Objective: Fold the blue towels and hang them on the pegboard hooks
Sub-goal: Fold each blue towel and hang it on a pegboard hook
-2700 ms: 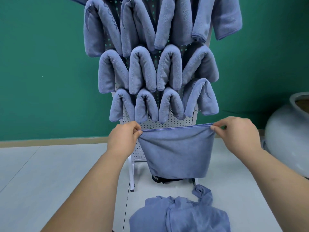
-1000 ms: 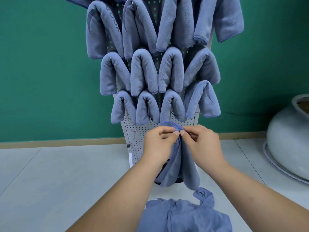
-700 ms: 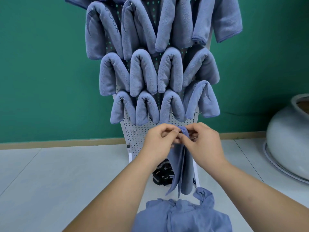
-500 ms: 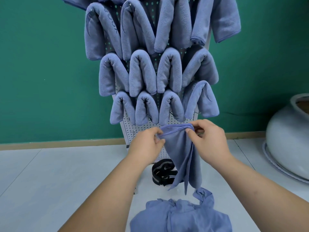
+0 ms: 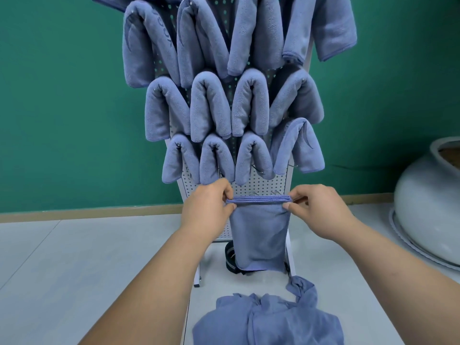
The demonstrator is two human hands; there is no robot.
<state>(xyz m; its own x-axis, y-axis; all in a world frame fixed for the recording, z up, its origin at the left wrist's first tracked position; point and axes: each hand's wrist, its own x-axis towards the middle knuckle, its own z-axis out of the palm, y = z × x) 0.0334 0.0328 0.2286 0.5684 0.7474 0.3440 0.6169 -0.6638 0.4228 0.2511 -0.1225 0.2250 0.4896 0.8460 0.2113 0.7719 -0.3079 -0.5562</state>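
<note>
Blue cloth folded to a narrow band: held towel (image 5: 258,235), hanging flat and low in front of the pegboard (image 5: 263,184), stacked top hem stretched level between two hands. At the hem's left end, left hand (image 5: 206,210), thumb and forefinger pinching the layers, other fingers curled. At the right end, right hand (image 5: 321,210), same pinch, knuckles up. Lower edge of the towel clear of the floor (image 5: 74,270), covering part of the pegboard's bare lower panel. Higher on the pegboard, hung towels (image 5: 209,108) in rows, each draped double, four across in the two lower rows, crowding to the top of the view. Just above the stretched hem, small bare hooks (image 5: 276,192) on the white perforated panel. At the foot of the pegboard, behind the held towel, something black (image 5: 230,257), kind unclear. Nearer than the pegboard, on the floor, a crumpled heap of towels (image 5: 268,319). Right of the pegboard, well apart, a big pale grey pot (image 5: 428,202). Behind the pegboard, a green wall (image 5: 62,95).
</note>
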